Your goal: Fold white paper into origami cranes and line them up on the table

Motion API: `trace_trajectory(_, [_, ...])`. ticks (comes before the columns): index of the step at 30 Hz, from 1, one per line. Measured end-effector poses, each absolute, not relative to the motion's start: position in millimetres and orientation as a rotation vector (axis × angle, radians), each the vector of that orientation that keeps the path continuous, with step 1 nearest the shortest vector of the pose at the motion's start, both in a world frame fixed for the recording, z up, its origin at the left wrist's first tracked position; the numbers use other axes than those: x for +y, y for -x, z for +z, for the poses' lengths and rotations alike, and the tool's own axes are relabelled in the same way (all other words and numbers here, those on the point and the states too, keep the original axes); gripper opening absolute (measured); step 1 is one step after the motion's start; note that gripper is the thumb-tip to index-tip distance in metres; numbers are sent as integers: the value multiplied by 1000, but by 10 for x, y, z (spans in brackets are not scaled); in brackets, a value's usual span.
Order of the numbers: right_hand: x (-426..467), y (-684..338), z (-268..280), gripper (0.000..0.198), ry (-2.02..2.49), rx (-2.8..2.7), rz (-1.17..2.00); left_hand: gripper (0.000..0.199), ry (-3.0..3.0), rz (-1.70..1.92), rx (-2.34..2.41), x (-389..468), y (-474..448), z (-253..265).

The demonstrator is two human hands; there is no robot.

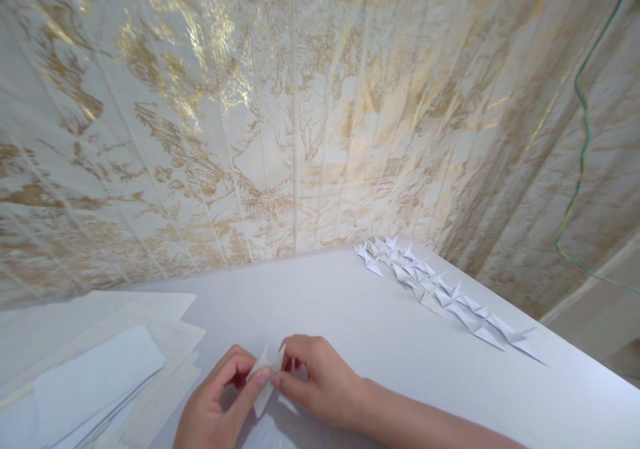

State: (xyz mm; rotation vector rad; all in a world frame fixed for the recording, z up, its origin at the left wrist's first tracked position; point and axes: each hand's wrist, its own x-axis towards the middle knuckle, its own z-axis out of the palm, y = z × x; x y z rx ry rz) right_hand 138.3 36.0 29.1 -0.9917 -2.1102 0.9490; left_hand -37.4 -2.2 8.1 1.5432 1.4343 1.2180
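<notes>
A small folded white paper crane is held between my two hands, low in the middle of the view, just above the white table. My left hand pinches its left side between thumb and fingers. From the right, my right hand pinches the paper near its pointed upper part. Two thin points of the paper stick up between the hands, and the fingertips hide part of the folds.
Several finished paper cranes stand in rows along the right edge of the white table. Stacked paper sheets lie at the left. Behind rises a gold-patterned wall covering; a green cord hangs at the right.
</notes>
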Motion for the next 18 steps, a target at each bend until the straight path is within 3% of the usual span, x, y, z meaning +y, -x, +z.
trace_trajectory(5, [362, -1370, 246, 2, 938, -2006, 1071, 32, -1585, 1124, 1349, -31, 377, 149])
trace_trajectory(10, [392, -1373, 197, 12, 966, -1975, 1093, 33, -1521, 1236, 1374, -40, 336, 230])
trace_trajectory(15, [409, -1354, 160, 39, 899, -1878, 1123, 31, -1481, 1272, 1318, -25, 338, 201])
trace_trajectory(18, [395, -1344, 175, 44, 889, -1841, 1145, 27, -1434, 1305, 1268, -36, 330, 178])
